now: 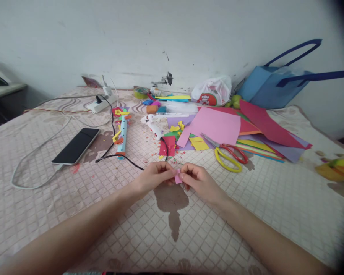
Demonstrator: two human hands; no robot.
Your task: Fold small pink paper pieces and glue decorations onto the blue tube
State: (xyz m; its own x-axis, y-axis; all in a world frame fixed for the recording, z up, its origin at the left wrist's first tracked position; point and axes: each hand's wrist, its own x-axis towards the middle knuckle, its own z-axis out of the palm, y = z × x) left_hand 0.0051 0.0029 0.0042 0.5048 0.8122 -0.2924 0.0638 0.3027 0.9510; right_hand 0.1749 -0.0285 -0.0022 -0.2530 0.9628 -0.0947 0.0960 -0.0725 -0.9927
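A small piece of pink paper (178,177) is pinched between both hands, just above the patterned tablecloth. My left hand (157,175) grips its left side between thumb and fingers. On its right side, my right hand (197,178) holds it the same way. Some fingertips are hidden behind the paper and the hands. Beyond the hands lie a red paper square (167,146) and a white glue gun (153,126) with a black cord. Scissors (227,152) with red and yellow handles rest open to the right, partly on coloured paper.
A phone (77,147) on a white cable, a power strip (102,104) and a decorated light-blue strip (122,135) lie left. Pink sheets (216,124) and other papers spread right, before a plastic bag (213,91) and blue bag (271,88). Tape (140,92) stands at the back.
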